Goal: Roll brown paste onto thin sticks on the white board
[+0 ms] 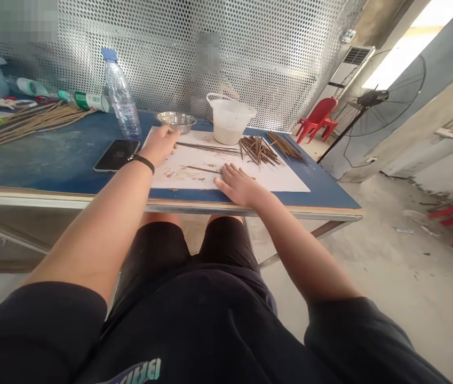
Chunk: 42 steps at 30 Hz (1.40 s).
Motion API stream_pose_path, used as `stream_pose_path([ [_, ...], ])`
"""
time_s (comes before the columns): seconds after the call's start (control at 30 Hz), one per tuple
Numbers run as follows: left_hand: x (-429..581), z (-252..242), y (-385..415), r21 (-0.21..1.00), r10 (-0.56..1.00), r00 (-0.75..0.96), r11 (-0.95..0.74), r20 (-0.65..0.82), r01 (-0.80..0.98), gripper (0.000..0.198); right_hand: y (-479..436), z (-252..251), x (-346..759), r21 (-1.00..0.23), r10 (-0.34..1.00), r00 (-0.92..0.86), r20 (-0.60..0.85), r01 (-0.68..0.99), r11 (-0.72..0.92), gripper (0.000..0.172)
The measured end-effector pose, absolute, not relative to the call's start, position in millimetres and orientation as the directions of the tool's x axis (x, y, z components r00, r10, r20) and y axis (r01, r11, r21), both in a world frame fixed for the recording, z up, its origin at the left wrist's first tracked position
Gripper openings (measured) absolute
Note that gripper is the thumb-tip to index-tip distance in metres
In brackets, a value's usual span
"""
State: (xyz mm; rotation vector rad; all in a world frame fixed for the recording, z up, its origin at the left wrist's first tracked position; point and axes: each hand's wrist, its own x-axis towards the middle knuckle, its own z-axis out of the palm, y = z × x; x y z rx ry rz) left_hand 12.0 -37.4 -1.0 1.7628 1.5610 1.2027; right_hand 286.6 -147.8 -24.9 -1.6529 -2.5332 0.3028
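My left hand (160, 145) rests curled at the far edge of a white paper sheet (282, 181), its fingertips by the ends of thin dark sticks (208, 149). Whether it grips them is hard to tell. A steel bowl (176, 120) stands just beyond those fingers. My right hand (239, 184) lies flat on the near edge of the sheet, over a lone thin stick (200, 169). To its upper right is a heap of short brown sticks (260, 150). A white plastic tub (230, 121) with pale contents stands at the sheet's far edge.
The blue table (50, 165) holds a black phone (116, 156), a water bottle (121, 96) and a long bundle of brown sticks (26, 125). Perforated metal (250, 53) stands behind it. A red chair (317, 120) and a standing fan (386, 96) are to the right.
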Motion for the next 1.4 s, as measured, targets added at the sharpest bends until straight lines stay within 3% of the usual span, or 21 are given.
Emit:
stream_pose_path([
  [0.17,12,0,-39,0.832,0.965,-0.040,-0.201,0.259,0.517,0.034,-128,-22,295,-0.200,0.908,-0.416,-0.042,0.894,0.400,0.119],
  [0.43,11,-5,-29,0.832,0.965,-0.047,-0.197,0.258,0.518,0.031,-197,-27,305,-0.228,0.863,-0.504,-0.015,0.843,0.488,0.132],
  [0.67,11,-1,-36,0.826,0.967,-0.032,-0.199,0.253,0.527,0.032,-150,-28,306,-0.174,0.911,-0.412,-0.008,0.898,0.404,0.118],
  [0.97,10,-5,-33,0.830,0.970,-0.033,-0.189,0.242,0.525,0.030,-169,-26,319,-0.163,0.898,-0.439,-0.027,0.888,0.429,0.129],
  [1.17,10,-6,-31,0.827,0.968,-0.041,-0.190,0.248,0.529,0.031,-209,-28,322,-0.181,0.888,-0.460,0.030,0.871,0.457,0.124],
  [1.4,10,-6,-32,0.832,0.972,-0.036,-0.179,0.231,0.525,0.031,-153,-28,319,-0.133,0.934,-0.359,-0.002,0.925,0.355,0.112],
])
